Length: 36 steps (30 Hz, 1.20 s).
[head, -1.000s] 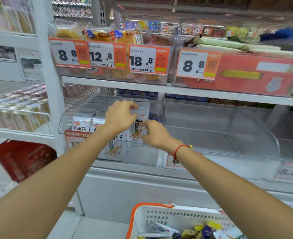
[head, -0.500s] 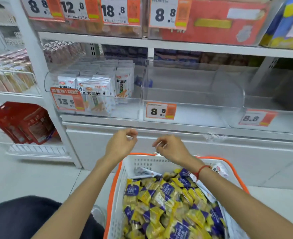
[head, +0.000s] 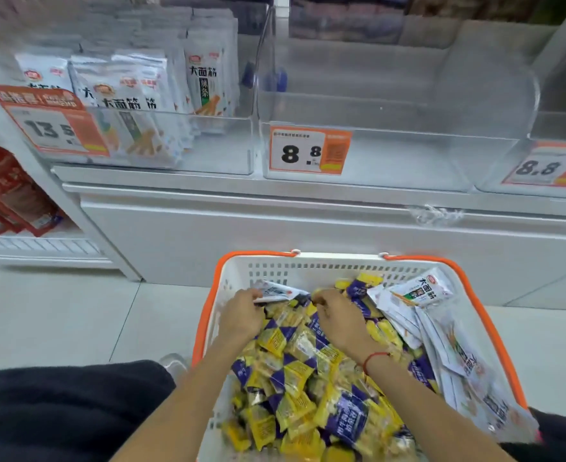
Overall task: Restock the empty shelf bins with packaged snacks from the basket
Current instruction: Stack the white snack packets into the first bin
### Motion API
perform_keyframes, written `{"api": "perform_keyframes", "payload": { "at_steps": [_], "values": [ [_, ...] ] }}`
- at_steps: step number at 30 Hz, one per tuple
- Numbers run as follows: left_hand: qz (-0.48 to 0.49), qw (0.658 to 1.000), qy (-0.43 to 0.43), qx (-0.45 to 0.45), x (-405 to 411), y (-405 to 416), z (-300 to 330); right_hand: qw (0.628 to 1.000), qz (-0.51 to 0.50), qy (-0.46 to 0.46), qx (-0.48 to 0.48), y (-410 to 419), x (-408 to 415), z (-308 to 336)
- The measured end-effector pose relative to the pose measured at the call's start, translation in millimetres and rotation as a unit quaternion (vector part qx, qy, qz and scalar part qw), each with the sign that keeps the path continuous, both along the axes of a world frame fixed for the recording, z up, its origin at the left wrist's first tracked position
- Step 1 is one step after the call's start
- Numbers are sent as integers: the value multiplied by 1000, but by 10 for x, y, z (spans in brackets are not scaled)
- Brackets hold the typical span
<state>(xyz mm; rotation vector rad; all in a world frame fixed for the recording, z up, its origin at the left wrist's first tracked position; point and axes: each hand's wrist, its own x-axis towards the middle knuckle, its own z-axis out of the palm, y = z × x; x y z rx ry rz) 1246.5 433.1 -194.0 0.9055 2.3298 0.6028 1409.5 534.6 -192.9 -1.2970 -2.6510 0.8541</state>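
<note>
Both hands come away from the white packs in the left bin [head: 175, 141] and drop into the basket [head: 275, 265]. The left hand [head: 240, 316] now pinches a white pack [head: 276, 291] at its fingertips; the right hand [head: 336, 320] curls its fingers into the yellow snacks [head: 295, 371] beneath them.

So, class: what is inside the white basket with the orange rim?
The basket holds a heap of yellow-and-purple snack packets and, along its right side, white packets. Both hands, left hand and right hand, reach in. The basket's floor is covered, so unseen.
</note>
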Motion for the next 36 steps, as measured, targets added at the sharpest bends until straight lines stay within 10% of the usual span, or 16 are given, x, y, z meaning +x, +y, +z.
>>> {"api": "perform_keyframes", "payload": {
  "at_steps": [9,23,31,36],
  "values": [
    [-140,973,177,-53,-69,131,-403,995,45,-43,73,94,-583,-492],
    [-176,957,232,4,178,-248,-297,954,166,-139,209,119,-124,-284],
    [-122,990,64,30,315,-203,335,958,180,-146,168,215,289,517],
    [-83,977,-188,48,142,16,823,994,39,-34,-99,393,534,1066]
  ]
}}
